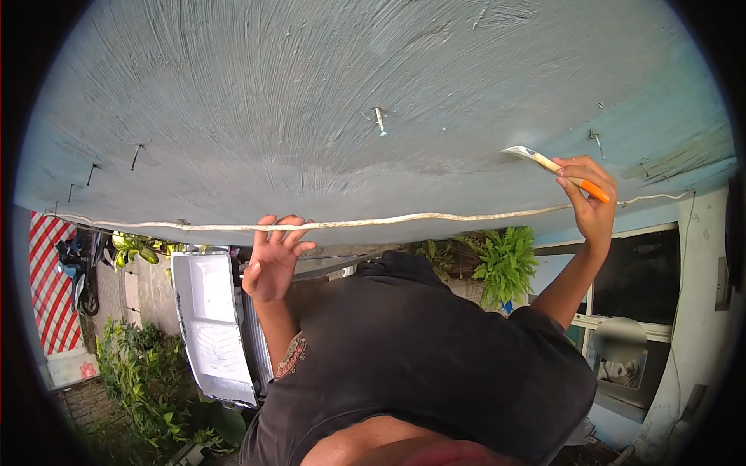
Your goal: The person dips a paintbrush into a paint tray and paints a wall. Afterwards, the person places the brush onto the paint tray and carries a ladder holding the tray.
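Observation:
In my right hand (pixel 588 186) is a paintbrush (pixel 545 161) with an orange-tipped handle. Its pale, paint-coated bristles point left and meet or nearly meet the grey-painted wall (pixel 295 101). A long off-white cable (pixel 435 217) runs across the lower part of this surface. My left hand (pixel 272 268), palm toward me, has its fingers hooked at the cable, fingertips showing just beyond it. The thumb is apart from the cable. Wet-looking brush strokes cover much of the wall, with bluer paint toward the right.
Nails stick out of the wall, one (pixel 379 120) near the middle and another (pixel 596 143) at right. A white paint tray (pixel 211 311) stands at left beside leafy plants (pixel 144 380). A fern (pixel 505 264) and a window (pixel 637 272) are at right.

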`<state>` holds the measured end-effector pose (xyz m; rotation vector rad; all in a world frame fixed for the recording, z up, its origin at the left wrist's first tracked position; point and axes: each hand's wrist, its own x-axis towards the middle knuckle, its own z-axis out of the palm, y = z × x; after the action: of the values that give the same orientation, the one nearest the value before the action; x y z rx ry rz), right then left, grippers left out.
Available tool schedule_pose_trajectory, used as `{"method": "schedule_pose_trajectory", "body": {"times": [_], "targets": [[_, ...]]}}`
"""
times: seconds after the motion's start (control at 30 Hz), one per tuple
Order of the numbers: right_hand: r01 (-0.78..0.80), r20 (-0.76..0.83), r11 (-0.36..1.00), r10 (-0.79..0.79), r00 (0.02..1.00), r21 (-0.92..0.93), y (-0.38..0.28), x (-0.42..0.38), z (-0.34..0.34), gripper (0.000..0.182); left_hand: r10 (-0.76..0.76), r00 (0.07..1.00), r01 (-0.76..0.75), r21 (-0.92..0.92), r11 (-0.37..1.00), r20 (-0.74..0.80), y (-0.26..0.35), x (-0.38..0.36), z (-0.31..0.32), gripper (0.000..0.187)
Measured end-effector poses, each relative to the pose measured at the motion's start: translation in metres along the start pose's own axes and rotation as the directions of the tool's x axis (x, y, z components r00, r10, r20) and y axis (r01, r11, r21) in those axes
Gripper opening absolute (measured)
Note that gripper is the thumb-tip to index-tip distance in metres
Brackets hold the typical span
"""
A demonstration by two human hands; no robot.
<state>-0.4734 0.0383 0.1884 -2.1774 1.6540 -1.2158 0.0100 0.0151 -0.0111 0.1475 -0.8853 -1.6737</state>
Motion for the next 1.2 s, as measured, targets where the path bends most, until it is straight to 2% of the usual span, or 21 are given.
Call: {"method": "schedule_pose_trajectory", "body": {"times": [0.13, 0.33, 0.53, 0.83, 1.13, 1.2], "targets": [[0.013, 0.008, 0.999, -0.014, 1.000, 0.038, -0.002, 0.010, 0.001, 0.008, -0.017, 0.999, 0.019, 0.048, 0.999, -0.036, 0.001, 0.001, -0.002, 0.074], [0.012, 0.076, 1.000, -0.012, 0.997, -0.003, -0.006, 0.021, -0.005, 0.009, -0.036, 0.999, 0.038, 0.080, 0.996, -0.036, 0.008, -0.002, 0.001, 0.068], [0.029, 0.115, 1.000, -0.030, 0.993, 0.007, -0.004, 0.027, -0.007, 0.009, -0.021, 1.000, 0.023, 0.076, 0.997, -0.023, 0.009, -0.006, -0.003, 0.071], [-0.023, 0.159, 1.000, 0.022, 0.987, 0.001, -0.006, 0.032, -0.011, 0.010, -0.036, 0.999, 0.037, 0.073, 0.997, -0.016, 0.008, -0.008, -0.010, 0.072], [0.012, 0.182, 0.999, -0.004, 0.983, -0.041, -0.017, 0.030, -0.009, 0.008, -0.032, 0.999, 0.033, 0.052, 0.998, -0.021, 0.004, -0.004, -0.007, 0.075], [0.032, 0.240, 0.999, -0.029, 0.970, -0.008, -0.019, 0.025, -0.001, 0.008, -0.006, 0.999, 0.009, 0.075, 0.997, -0.044, 0.003, -0.007, -0.008, 0.077]]}}
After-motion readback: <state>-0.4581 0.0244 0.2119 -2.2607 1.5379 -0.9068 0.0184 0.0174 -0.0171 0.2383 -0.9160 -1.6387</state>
